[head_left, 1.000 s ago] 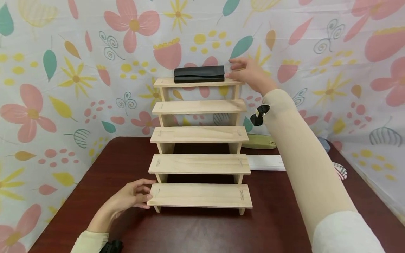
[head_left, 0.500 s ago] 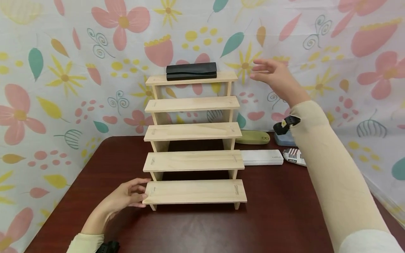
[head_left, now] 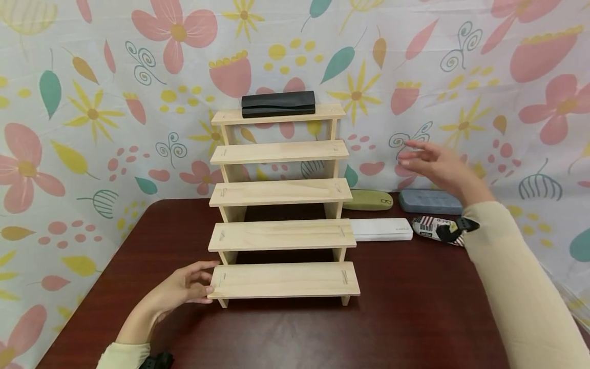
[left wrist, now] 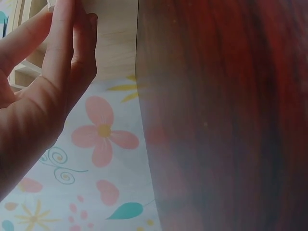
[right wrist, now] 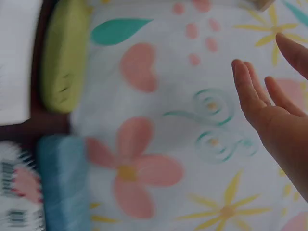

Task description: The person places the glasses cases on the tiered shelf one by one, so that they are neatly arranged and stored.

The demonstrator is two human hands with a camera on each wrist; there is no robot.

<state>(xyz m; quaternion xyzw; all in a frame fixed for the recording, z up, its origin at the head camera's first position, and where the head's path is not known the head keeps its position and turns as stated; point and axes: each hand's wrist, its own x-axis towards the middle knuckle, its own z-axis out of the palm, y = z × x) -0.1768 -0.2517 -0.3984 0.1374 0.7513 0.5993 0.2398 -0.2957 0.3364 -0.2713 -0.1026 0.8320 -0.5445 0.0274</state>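
Observation:
A wooden five-step display rack (head_left: 282, 279) stands on the dark red-brown table. My left hand (head_left: 177, 289) is at the left end of its lowest board, with the thumb on the corner and the other fingers around the edge. In the left wrist view, the left hand (left wrist: 53, 62) partly covers the board's end. On the top step lies a black glasses case (head_left: 278, 104). My right hand (head_left: 444, 169) is in the air to the right of the rack, fingers loosely extended and nothing in them. The right wrist view also has the right hand (right wrist: 279, 115) with its fingers spread.
Right of the rack lie a green glasses case (head_left: 369, 200), a blue case (head_left: 428, 202), a white case (head_left: 381, 229) and a patterned case with printed lettering (head_left: 433, 229), partly behind the right wrist camera. A flowered cloth (head_left: 295, 56) hangs behind the table (head_left: 286, 338).
My right hand has moved away from beside the black glasses case, rightward and then down. The left hand stays at the lowest board. The head view has shifted slightly.

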